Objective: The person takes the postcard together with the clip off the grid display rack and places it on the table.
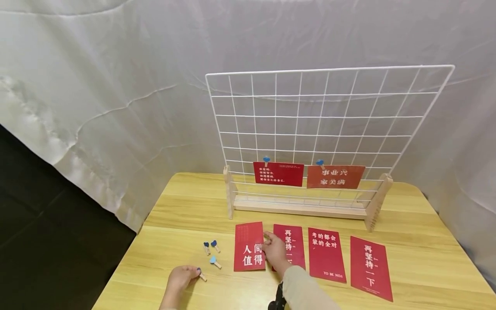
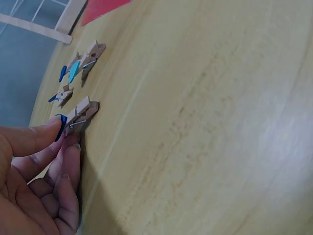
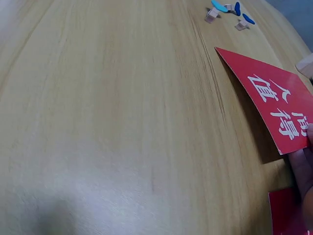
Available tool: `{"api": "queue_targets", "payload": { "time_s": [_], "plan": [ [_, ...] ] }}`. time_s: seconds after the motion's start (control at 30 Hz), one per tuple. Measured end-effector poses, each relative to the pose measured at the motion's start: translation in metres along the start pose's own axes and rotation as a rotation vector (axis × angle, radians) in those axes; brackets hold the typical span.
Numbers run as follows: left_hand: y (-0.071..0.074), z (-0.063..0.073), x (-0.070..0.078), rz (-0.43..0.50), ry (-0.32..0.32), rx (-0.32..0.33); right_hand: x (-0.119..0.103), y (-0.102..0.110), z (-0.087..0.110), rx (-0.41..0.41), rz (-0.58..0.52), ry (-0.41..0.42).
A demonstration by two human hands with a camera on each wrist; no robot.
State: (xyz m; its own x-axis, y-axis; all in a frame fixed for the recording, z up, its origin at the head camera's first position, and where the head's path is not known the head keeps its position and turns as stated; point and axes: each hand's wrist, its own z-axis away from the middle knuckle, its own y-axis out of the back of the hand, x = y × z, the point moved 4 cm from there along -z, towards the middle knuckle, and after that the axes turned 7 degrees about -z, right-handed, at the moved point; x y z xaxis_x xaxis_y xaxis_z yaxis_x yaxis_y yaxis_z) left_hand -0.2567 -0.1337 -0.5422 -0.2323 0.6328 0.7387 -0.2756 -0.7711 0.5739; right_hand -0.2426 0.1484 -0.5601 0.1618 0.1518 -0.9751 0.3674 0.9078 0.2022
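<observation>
On the table [image 1: 170,228], a wire rack [image 1: 300,208] stands far back. Nearer, the leftmost red card [image 1: 249,241] is partly raised, its right edge gripped by the right hand [image 1: 277,253]. Near left, the left hand [image 1: 181,277], fingers curled, pinches a blue-topped peg [image 2: 78,117].

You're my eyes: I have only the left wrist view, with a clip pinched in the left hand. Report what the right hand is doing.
Observer: In the head view, the right hand pinches the leftmost loose card by its right edge.

Operator: Understood. Now tell me what hangs on the rack; I see only a corner of it.

Observer: Two cards side by side, a red one and an orange one, each with a blue clip at its top edge.
</observation>
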Motion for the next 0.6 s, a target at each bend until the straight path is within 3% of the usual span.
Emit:
{"api": "queue_targets", "payload": {
  "time_s": [0.27,0.6],
  "plan": [
    [0.001,-0.008,0.008,-0.132,-0.074,-0.009,-0.007,0.0,-0.001,-0.043,0.084,-0.004],
    [-0.001,-0.01,0.015,-0.265,-0.114,0.027,-0.017,0.0,0.002,-0.003,0.23,-0.052]
  ]
}}
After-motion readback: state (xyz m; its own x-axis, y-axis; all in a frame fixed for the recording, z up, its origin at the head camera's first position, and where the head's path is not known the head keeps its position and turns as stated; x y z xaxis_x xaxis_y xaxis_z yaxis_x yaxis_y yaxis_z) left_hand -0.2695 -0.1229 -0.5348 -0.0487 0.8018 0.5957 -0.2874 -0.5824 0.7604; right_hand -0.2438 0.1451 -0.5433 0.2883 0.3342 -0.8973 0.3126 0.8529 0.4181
